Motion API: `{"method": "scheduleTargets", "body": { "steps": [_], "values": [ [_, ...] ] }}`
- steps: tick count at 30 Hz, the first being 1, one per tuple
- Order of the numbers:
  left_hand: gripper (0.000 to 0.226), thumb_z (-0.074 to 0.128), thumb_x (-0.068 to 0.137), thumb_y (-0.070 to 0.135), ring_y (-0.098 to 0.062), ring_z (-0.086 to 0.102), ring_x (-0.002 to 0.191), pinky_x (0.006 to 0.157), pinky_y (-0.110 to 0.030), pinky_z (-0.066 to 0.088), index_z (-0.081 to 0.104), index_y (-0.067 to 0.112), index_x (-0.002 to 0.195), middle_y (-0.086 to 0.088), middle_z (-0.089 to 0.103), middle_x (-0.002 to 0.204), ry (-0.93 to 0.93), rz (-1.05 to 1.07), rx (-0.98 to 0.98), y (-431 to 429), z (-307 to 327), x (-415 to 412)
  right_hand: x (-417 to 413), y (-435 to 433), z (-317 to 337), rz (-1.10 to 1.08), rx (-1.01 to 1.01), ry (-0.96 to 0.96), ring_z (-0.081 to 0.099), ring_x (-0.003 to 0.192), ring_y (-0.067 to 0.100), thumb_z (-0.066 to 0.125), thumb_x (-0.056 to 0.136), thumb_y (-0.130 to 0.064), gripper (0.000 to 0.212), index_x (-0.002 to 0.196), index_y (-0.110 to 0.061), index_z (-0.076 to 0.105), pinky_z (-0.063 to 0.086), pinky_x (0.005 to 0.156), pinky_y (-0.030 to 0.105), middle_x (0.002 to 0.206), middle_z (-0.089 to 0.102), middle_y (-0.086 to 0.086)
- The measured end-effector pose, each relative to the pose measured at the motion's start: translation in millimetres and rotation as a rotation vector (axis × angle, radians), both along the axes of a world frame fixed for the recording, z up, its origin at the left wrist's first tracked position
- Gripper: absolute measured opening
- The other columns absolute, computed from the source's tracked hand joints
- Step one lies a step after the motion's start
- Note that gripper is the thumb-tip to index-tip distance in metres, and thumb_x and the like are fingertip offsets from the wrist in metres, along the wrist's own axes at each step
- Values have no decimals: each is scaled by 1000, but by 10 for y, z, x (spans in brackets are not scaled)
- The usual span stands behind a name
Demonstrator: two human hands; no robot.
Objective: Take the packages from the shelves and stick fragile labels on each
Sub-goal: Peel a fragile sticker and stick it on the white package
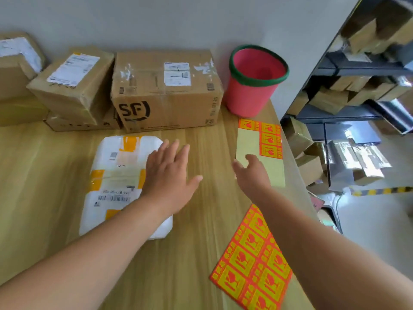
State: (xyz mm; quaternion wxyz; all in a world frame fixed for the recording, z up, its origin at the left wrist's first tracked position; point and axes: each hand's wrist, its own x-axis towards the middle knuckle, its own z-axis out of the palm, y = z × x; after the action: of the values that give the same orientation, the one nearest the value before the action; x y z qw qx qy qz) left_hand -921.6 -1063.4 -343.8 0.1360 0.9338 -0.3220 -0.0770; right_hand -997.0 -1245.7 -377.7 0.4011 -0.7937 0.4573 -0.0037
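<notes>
A flat white package with orange tape lies on the wooden table. My left hand hovers over its right edge, fingers spread and straight, holding nothing. My right hand reaches over the near end of a partly used label sheet, whose orange fragile labels remain along its far and right side. Its fingers are loosely bent and I cannot tell if they touch the sheet. A full sheet of orange and yellow fragile labels lies near the table's right front edge.
Several cardboard boxes stand at the back, among them a large SF box and a tilted one. A pink bin with a green rim stands at the back right. Dark shelves with packages rise right of the table.
</notes>
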Motion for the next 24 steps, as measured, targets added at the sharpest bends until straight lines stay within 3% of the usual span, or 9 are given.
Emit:
{"method": "scheduleTargets", "body": {
  "steps": [8, 11, 14, 16, 18, 21, 24],
  "values": [
    [76, 38, 95, 52, -24, -10, 146, 118, -44, -2, -3, 22, 152, -3, -11, 160, 129, -267, 273, -1191, -461, -231, -435, -966, -456, -143, -210, 162, 34, 136, 28, 52, 92, -47, 64, 143, -11, 35, 33, 110, 44, 150, 35, 9],
    [77, 39, 94, 53, -24, -8, 147, 117, -43, -2, -2, 21, 152, -4, -9, 160, 144, -300, 346, -1490, -659, -288, -495, -1199, -628, -165, -235, 252, 13, 146, 28, 53, 90, -52, 79, 150, -12, 20, 19, 118, 46, 160, 14, 8],
    [78, 39, 94, 54, -23, -8, 147, 117, -43, -1, -2, 22, 152, -3, -9, 160, 160, -324, 382, -1689, -799, -340, -540, -1336, -761, -180, -225, 329, 3, 148, 26, 59, 80, -65, 103, 153, -17, 5, 12, 118, 47, 161, 4, 5],
    [79, 38, 93, 55, -22, -8, 147, 117, -42, -1, -3, 22, 152, -3, -9, 160, 160, -341, 388, -1786, -843, -382, -612, -1403, -819, -205, -179, 340, 4, 148, 27, 65, 71, -69, 117, 153, -17, 0, 11, 118, 50, 161, 5, 6],
    [79, 38, 93, 56, -22, -8, 147, 117, -41, -1, -2, 22, 152, -3, -8, 160, 158, -359, 390, -1862, -849, -422, -713, -1498, -895, -262, -108, 308, 18, 145, 30, 70, 65, -70, 123, 153, -18, 2, 20, 115, 52, 158, 18, 8],
    [78, 40, 93, 55, -22, -5, 147, 118, -41, 1, 1, 22, 152, -4, -5, 160, 151, -359, 379, -1947, -814, -459, -862, -1611, -909, -333, 34, 230, 47, 127, 31, 73, 66, -64, 108, 148, -20, 18, 42, 101, 51, 141, 47, 6],
    [78, 41, 92, 55, -22, -2, 147, 118, -40, 2, 3, 21, 152, -4, -1, 161, 134, -350, 356, -2002, -758, -513, -1028, -1631, -860, -310, 73, 180, 57, 108, 27, 66, 81, -51, 60, 127, -17, 48, 49, 87, 42, 119, 59, 2]
  ]
}}
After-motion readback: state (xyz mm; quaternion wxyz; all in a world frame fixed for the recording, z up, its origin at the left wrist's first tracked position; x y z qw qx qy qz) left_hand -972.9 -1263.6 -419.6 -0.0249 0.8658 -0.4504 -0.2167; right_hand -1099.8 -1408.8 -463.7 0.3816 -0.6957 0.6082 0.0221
